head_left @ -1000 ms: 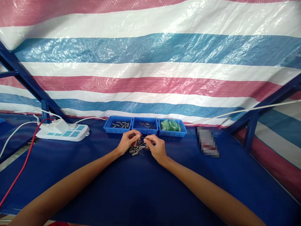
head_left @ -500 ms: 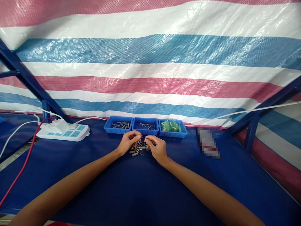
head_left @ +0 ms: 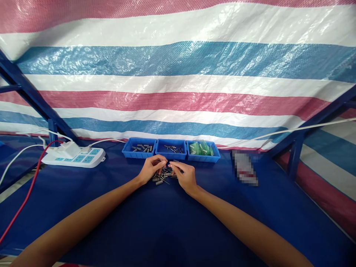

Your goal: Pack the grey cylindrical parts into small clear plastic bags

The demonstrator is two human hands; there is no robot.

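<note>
My left hand (head_left: pixel 151 168) and my right hand (head_left: pixel 185 176) meet over a small heap of grey metal sleeves and thin pins (head_left: pixel 162 175) on the blue table cloth (head_left: pixel 155 222). Both hands are pinched shut, fingertips nearly touching. The left pinches a small dark part I cannot make out. The right holds a thin pin that points toward the left fingers. Behind the hands stand three blue trays: one with grey sleeves (head_left: pixel 139 148), one with pins (head_left: pixel 171 149), one with green pieces (head_left: pixel 203 150).
A white power strip (head_left: pixel 73 155) with a plugged adapter, white cables and a red cable (head_left: pixel 25 196) lies at the left. A blurred packet (head_left: pixel 244 167) lies at the right. Blue frame bars (head_left: pixel 297 148) and a striped tarpaulin (head_left: pixel 178 74) close the back.
The hands have stayed over the heap. The fingertips have drawn slightly closer together, and the view has shifted a little.
</note>
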